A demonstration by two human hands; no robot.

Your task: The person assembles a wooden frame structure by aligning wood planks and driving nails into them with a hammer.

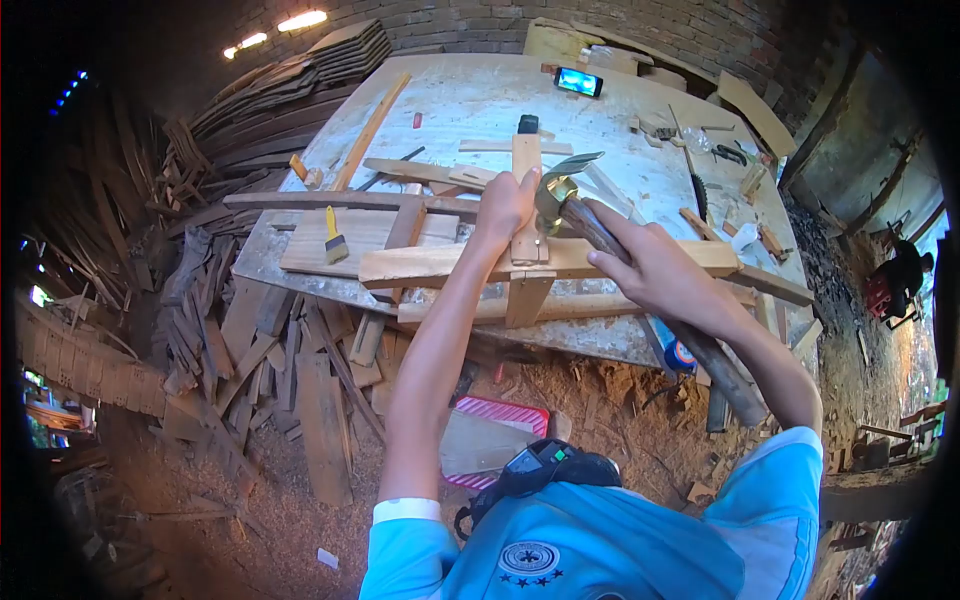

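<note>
My left hand presses down on an upright wooden slat that crosses a long horizontal board on the worktable. My right hand grips the wooden handle of a claw hammer. The hammer's metal head sits right beside my left fingers, over the slat. A second long board lies under the joint near the table's front edge.
A yellow-handled brush lies on a plank at the left. A phone rests at the far side among wood offcuts. Scrap planks pile up on the floor at the left. A red-edged tray lies on the sawdust below.
</note>
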